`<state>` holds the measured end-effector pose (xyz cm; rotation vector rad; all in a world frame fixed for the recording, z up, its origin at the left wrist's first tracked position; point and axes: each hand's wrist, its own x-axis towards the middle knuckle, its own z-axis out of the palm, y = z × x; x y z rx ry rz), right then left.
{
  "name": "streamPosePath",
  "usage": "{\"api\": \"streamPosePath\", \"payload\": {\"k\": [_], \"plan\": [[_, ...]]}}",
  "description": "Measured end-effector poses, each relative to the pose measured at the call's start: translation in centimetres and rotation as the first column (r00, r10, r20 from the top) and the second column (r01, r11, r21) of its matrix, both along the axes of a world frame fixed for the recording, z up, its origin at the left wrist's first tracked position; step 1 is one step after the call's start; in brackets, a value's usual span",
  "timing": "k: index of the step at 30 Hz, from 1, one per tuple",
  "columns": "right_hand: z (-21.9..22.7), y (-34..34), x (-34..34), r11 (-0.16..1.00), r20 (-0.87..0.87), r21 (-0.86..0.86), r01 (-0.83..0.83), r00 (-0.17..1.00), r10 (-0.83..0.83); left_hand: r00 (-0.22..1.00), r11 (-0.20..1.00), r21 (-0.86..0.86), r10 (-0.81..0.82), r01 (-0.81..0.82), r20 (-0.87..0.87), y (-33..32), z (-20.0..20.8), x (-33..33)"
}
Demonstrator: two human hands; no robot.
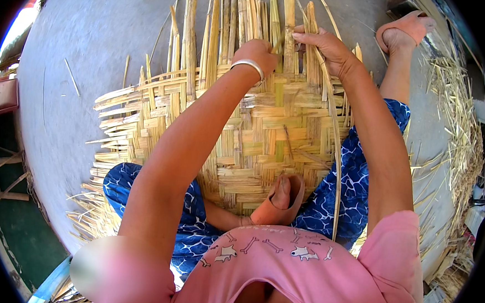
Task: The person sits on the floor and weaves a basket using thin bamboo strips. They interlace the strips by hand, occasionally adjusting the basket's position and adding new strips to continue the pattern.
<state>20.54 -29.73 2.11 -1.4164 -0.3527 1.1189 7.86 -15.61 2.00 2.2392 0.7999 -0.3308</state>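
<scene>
A half-woven mat of flat bamboo strips (254, 146) lies before me, its loose strip ends standing out at the far edge. My left hand (256, 53), with a pale bangle at the wrist, is closed in a fist among those upright strips, on the weave's far edge; the part it grips is mostly hidden. To its right my right hand (327, 48) pinches bamboo strips between thumb and fingers. One long, thin strip (336, 157) runs past the right palm and bends down toward my lap. My sandalled foot (282, 193) rests on the near part of the mat.
Grey floor (61, 124) surrounds the mat, with a few thin slivers on it. My other foot (402, 33), in an orange sandal, is stretched out at the far right. Heaps of straw-like shavings (459, 109) line the right side. A dark green surface (27, 221) is at left.
</scene>
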Motion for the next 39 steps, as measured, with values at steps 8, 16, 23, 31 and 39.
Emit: {"api": "streamPosePath", "payload": {"k": [8, 16, 23, 31, 39], "plan": [[-0.1, -0.1, 0.0, 0.999, -0.073, -0.006, -0.049, 0.996, 0.049, 0.921, 0.925, -0.094, -0.377, 0.368, -0.102, 1.3, -1.3, 0.8], [-1.0, -0.7, 1.7, 0.963, -0.091, -0.228, -0.141, 0.988, 0.123, 0.852, 0.982, 0.112, -0.188, 0.153, 0.488, 0.1, -3.9, -3.9], [-0.2, -0.1, 1.1, 0.883, 0.155, -0.458, -0.107, 0.968, 0.198, 0.849, 0.73, 0.624, -0.491, 0.28, 0.194, -3.0, -3.8, -5.8], [1.2, 0.1, -1.7, 0.886, 0.95, -0.253, 0.389, 0.273, 0.152, 0.773, 0.67, 0.621, -0.614, 0.407, 0.156, -3.6, -1.6, -8.4], [3.0, 5.4, -12.0, 0.944, 0.967, -0.247, -0.218, 0.007, 0.255, 0.871, 0.956, -0.197, 0.28, -0.217, 0.404, 7.4, 1.5, -21.0]]}}
